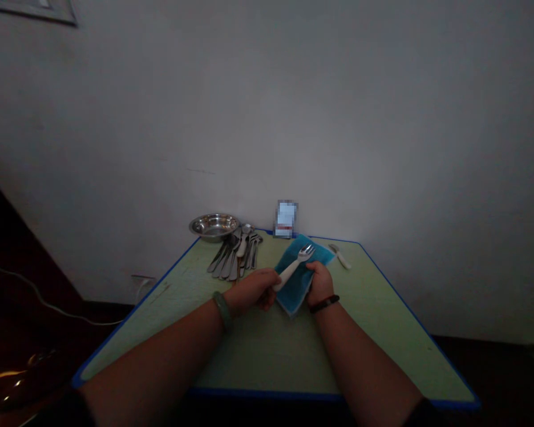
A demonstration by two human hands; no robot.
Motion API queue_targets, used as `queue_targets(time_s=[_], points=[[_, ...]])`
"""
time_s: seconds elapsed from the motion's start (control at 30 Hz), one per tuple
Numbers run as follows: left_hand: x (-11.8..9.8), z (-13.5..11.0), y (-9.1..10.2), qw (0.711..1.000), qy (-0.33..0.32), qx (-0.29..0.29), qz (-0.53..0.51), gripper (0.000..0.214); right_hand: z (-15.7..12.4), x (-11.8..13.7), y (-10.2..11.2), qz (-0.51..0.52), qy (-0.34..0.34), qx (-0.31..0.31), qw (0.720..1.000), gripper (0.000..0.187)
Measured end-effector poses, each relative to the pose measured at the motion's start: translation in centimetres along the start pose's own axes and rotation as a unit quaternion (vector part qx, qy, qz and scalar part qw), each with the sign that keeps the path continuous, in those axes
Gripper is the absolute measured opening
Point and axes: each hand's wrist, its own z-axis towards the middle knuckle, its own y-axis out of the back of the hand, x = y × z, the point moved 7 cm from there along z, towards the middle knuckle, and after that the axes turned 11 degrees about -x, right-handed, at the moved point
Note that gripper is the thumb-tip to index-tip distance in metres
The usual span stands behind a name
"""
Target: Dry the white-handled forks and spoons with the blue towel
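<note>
My left hand (258, 287) pinches the handle end of a fork (291, 271) with a pale handle and metal tines. The fork slants up to the right, its tines over a blue cloth (292, 296) with a white edge. My right hand (320, 282) grips the right side of that cloth, thumb on top; its other fingers are hidden behind it. Left of the cloth lies a bunch of metal cutlery (228, 261), spoons and forks among it. Another pale-handled utensil (342, 258) rests to the right of the cloth; its head is partly seen.
A shiny metal bowl (214, 226) stands at the table's back left. A blurred-out upright card or screen (286, 219) leans near the wall (360, 118). The pale green table (271, 362) has a blue edge. A white cable (62, 308) runs at the left.
</note>
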Motion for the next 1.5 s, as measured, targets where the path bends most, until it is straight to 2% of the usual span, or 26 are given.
queue_targets(time_s=[0.13, 0.37, 0.6, 1.3, 1.5], points=[[0.2, 0.1, -0.1, 1.0, 0.008, 0.006, -0.004, 0.018, -0.2, -0.7, -0.2, 0.016, -0.063, 0.001, 0.998, 0.014], [0.2, 0.2, -0.1, 1.0, 0.014, 0.004, -0.024, 0.021, -0.7, -0.6, -0.6, 0.0, -0.06, 0.031, 0.998, 0.014], [0.0, 0.4, 0.0, 0.998, 0.004, -0.001, -0.06, 0.026, -1.5, -1.1, -1.2, -0.011, -0.095, 0.062, 0.994, 0.018], [-0.4, -0.2, 0.4, 0.997, 0.03, -0.019, -0.064, 0.022, -1.1, -1.0, -0.8, 0.005, -0.079, 0.035, 0.996, 0.017], [-0.8, -0.5, 0.2, 1.0, 0.01, -0.013, -0.02, 0.024, -1.1, -0.9, -0.8, 0.017, -0.079, 0.031, 0.996, 0.017]])
